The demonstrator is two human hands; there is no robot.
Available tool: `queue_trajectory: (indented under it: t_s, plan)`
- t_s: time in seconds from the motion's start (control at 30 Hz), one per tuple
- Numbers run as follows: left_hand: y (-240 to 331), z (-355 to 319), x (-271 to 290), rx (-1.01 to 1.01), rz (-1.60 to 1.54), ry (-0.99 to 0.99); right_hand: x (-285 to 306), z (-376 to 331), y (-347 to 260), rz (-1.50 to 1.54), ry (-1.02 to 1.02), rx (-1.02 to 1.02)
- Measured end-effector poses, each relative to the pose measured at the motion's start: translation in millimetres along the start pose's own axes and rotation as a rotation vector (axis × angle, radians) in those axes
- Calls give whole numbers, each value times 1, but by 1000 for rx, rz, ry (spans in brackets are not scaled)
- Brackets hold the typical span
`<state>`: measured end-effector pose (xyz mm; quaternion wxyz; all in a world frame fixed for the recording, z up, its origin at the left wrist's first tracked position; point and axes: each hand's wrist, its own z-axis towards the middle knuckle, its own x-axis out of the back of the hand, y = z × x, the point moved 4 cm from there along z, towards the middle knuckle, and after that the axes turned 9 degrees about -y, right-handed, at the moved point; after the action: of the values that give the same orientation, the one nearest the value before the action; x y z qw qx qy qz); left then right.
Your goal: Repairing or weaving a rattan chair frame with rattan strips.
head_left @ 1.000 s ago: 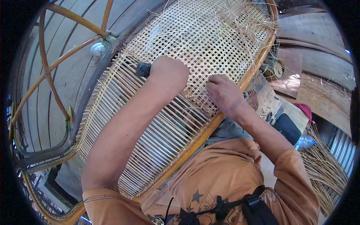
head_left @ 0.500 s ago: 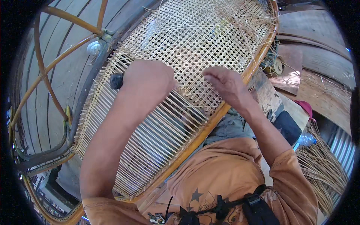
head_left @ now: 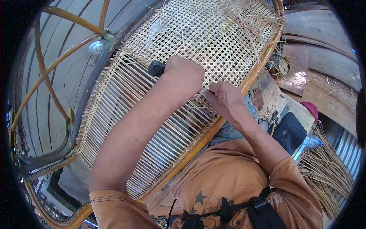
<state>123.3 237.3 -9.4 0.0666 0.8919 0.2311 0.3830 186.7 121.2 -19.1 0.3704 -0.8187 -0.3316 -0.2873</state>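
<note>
A pale cane panel (head_left: 179,42) is stretched in a curved wooden frame across my lap, finely woven at its far part and only parallel strands (head_left: 152,152) at its near left. My left hand (head_left: 185,74) is closed in a fist over the edge of the weave. A black tool end, perhaps a handle (head_left: 156,68), sticks out of its left side, the rest hidden by the hand. Just to the right, my right hand (head_left: 227,98) has its fingers pinched together close against the weave near the frame's wooden rail (head_left: 263,61). Whatever it pinches is hidden.
Loose cane ends (head_left: 248,23) lie over the far part of the panel. A rattan frame with crossed poles (head_left: 45,72) stands at the left. On the right are a bundle of cane (head_left: 324,171), a plastic bottle (head_left: 312,141) and wooden boards (head_left: 316,34).
My left hand has moved right with the black-ended tool, toward the right hand. My right hand has come slightly down, its fingers now drawn together at the weave.
</note>
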Motion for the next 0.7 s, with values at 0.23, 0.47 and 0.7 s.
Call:
queue_trajectory:
  t_s: [0.23, 0.47, 0.7]
  plan:
    - [12, 0, 9, -21, 94, -57, 3, 1, 0, 40, -86, -18]
    - [25, 4, 1, -86, 148, -8, -4, 4, 2, -36, -88, -72]
    - [1, 5, -15, -76, -31, 55, -11, 6, -6, -242, -23, -126]
